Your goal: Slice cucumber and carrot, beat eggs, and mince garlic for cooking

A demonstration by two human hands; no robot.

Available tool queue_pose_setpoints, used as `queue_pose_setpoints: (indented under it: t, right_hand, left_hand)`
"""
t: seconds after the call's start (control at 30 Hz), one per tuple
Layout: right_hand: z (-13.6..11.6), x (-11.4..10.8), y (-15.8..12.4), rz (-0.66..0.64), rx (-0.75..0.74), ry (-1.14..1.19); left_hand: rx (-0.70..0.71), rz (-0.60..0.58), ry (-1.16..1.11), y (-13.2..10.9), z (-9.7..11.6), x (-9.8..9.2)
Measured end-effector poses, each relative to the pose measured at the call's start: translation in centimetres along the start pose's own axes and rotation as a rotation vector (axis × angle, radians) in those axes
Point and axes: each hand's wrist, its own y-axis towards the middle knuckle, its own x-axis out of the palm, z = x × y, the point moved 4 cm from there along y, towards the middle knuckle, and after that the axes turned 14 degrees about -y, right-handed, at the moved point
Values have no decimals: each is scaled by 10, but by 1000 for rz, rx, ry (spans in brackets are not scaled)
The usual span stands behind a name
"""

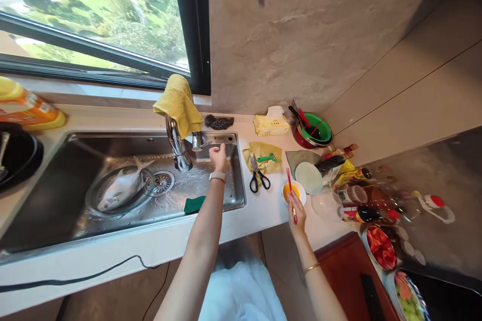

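Observation:
My left hand (218, 159) is over the right end of the sink with its fingers curled, close to the lever of the chrome faucet (176, 148). Whether it touches the lever or holds anything is hidden. My right hand (296, 209) grips red chopsticks (288, 178) over a small white bowl (302, 194) of yellow-orange liquid that looks like beaten egg. A whole silvery fish (122, 189) lies in a clear bowl (89, 199) in the sink, left of the drain. Beside my left forearm is a green sponge (194, 204). A yellow cloth (176, 100) drapes the faucet.
Black-handled scissors (259, 179) and a green peeler (267, 157) lie right of the sink. Beyond the bowl are a pale plate (309, 178), a green basin (320, 128) and several bottles. A brown cutting board (339, 271) bears a dark-handled knife (371, 293).

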Motion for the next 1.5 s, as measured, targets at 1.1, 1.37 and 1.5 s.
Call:
queue_pose_setpoints:
  t: [1.1,1.37,1.5]
  right_hand:
    - [-368,107,-277,-1283,-1435,301]
    - [-462,89,-537,-1571,-1809,184]
    - [-523,64,-616,-1647,-1877,434]
  left_hand:
    - [73,411,708,-432,121,-418]
    - [222,1055,515,-584,125,-597]
    - [426,1253,401,-635,136,-653]
